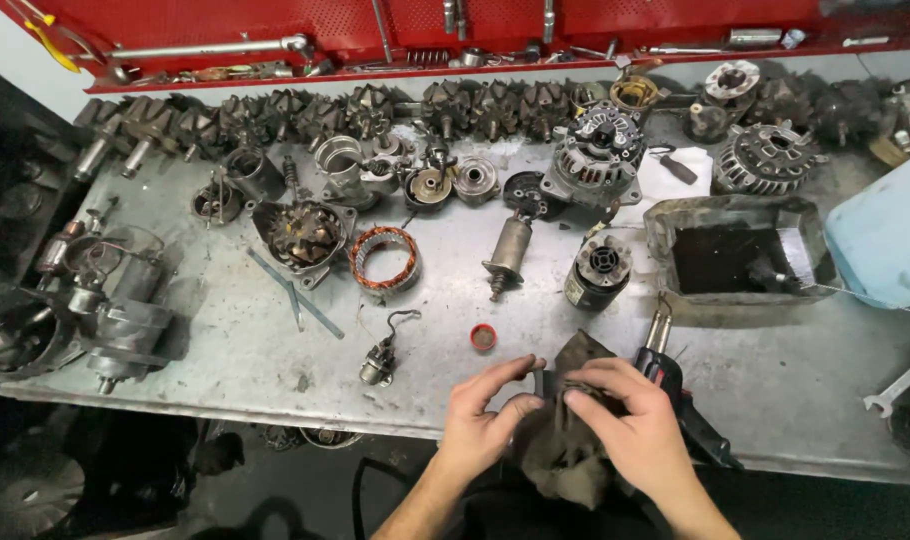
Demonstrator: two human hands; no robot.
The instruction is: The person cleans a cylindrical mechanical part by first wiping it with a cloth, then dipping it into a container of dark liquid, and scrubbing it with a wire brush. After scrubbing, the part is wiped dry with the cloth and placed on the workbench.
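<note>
My left hand [490, 410] and my right hand [630, 425] meet at the near edge of the metal workbench [245, 350]. Both grip a dirty dark rag [565, 455] that hangs over the bench edge. A small dark part [541, 381] sits pinched between the fingers of the two hands, partly wrapped by the rag. A black and red soldering tool [665, 365] lies just beyond my right hand. A small red cap [483, 337] rests on the bench just past my left hand.
Alternator parts cover the bench: a copper stator ring [384, 258], a rotor shaft [506, 252], a black round housing [597, 270], a small brush part [380, 358]. An oily metal tray [740, 250] stands right, a wrench [900, 385] far right, starter motors [95, 310] left, a red tool shelf [395, 45] behind.
</note>
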